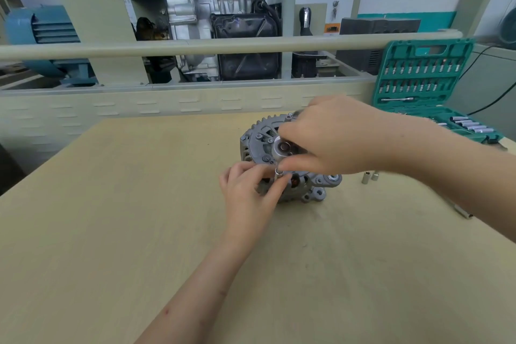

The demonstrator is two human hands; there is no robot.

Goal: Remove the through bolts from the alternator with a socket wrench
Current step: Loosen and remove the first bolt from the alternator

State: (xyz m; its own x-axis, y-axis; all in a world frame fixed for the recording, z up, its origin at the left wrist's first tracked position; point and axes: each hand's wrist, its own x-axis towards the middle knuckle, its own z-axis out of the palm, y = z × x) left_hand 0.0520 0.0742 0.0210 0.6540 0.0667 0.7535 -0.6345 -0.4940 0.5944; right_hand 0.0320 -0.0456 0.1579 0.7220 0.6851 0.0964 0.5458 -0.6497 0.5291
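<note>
The grey alternator [258,142] stands on the wooden table [139,218] with its round face tilted toward me. My right hand [335,134] reaches over it from the right, with finger and thumb curled around the central hub [283,146]. My left hand [248,193] is at the alternator's near edge and pinches a small silver socket [278,173] standing upright on the housing. Bolt heads [259,136] show on the face. A slim metal tool [462,211] lies on the table, partly hidden under my right forearm.
Two loose sockets [369,177] stand on the table right of the alternator. An open green socket set case [418,86] sits at the table's far right corner. Behind the table runs a beige rail [195,46] with an engine display [223,22] beyond it.
</note>
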